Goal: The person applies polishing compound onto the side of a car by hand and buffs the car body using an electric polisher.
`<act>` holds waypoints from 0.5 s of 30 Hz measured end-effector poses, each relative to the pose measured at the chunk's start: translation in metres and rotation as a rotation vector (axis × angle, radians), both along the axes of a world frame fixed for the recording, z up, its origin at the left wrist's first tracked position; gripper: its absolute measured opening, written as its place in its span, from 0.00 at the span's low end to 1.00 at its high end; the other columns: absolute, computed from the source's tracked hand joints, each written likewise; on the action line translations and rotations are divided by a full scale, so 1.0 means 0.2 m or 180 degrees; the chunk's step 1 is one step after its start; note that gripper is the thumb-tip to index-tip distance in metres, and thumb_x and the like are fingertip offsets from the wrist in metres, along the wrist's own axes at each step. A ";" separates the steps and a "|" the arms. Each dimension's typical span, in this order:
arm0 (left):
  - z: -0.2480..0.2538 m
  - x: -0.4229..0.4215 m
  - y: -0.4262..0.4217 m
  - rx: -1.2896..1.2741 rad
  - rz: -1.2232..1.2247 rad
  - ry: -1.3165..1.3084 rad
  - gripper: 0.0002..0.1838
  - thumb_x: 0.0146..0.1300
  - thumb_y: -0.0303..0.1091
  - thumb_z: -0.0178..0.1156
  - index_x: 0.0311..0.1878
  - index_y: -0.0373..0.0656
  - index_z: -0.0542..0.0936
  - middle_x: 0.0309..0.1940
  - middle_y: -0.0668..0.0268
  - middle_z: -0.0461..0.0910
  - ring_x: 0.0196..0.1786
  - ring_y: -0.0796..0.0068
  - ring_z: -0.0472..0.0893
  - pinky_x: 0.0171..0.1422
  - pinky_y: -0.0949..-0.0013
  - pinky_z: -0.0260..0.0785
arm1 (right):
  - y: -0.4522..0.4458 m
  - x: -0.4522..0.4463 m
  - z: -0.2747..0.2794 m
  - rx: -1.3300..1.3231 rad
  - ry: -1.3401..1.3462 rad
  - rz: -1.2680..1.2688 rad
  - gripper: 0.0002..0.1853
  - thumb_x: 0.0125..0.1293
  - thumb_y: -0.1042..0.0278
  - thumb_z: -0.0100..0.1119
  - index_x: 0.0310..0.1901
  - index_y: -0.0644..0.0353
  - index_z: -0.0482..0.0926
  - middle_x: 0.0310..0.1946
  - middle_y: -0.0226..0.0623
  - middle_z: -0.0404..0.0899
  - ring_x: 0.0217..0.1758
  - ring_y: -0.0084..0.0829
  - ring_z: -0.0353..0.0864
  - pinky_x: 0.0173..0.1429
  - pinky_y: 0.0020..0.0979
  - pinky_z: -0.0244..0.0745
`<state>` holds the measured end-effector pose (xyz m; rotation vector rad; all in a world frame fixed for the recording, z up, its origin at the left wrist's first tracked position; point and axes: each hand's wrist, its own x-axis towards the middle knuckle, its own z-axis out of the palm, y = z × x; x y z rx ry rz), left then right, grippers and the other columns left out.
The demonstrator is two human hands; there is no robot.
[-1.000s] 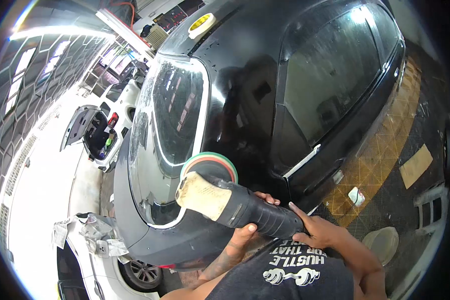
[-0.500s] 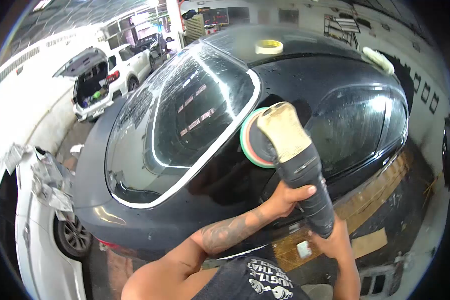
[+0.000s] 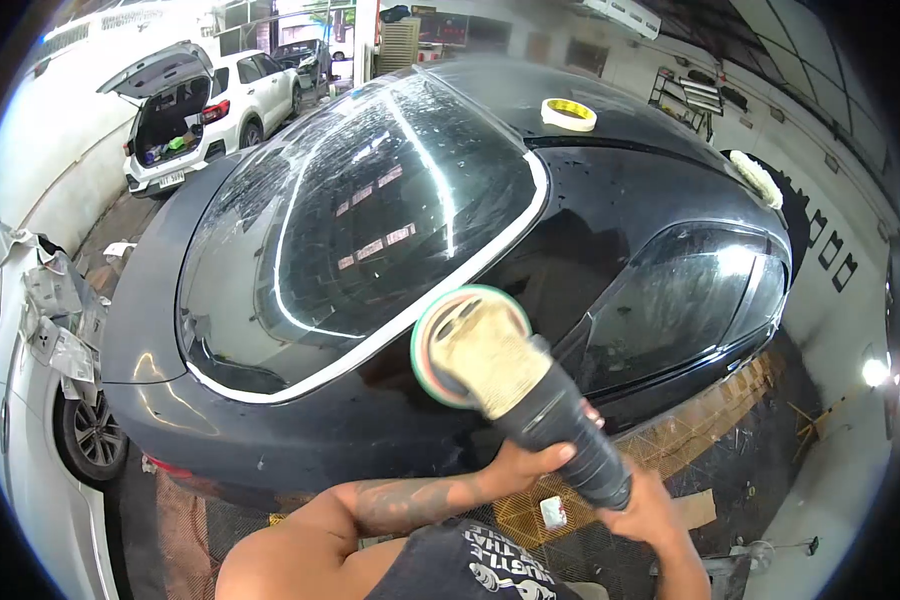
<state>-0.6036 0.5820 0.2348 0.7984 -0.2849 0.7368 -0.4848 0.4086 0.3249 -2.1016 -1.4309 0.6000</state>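
Both hands hold a black power polisher (image 3: 570, 430) with a worn tan head cover and a round pad (image 3: 432, 345) edged in green and orange. My left hand (image 3: 530, 465) is wrapped round the middle of its body, thumb on top. Round the rear end of the handle, my right hand (image 3: 645, 510) is closed. The pad is over the black car's rear side panel (image 3: 530, 250), by the white masking tape (image 3: 370, 345) that borders the rear window; whether it touches is hidden. A roll of yellow-white tape (image 3: 569, 115) lies on the roof.
A fluffy pale pad (image 3: 756, 180) rests at the roof's far side. A white car with raised tailgate (image 3: 260, 85) stands at the back left, another white car (image 3: 30, 400) at the near left. Brown floor grating (image 3: 690, 420) and cardboard (image 3: 695, 508) lie at the right.
The view has swung and levelled, showing more of the car and room. The polisher has moved back from near the side window toward the taped rear window edge, with both hands still holding it.
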 end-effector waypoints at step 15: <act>0.14 0.15 0.11 0.0212 -0.0226 0.0540 0.31 0.57 0.40 0.73 0.61 0.38 0.74 0.52 0.56 0.80 0.56 0.64 0.81 0.63 0.57 0.76 | -0.07 0.09 -0.19 0.0764 0.2081 0.0194 0.46 0.71 0.40 0.57 0.74 0.73 0.57 0.67 0.47 0.70 0.70 0.36 0.68 0.74 0.39 0.62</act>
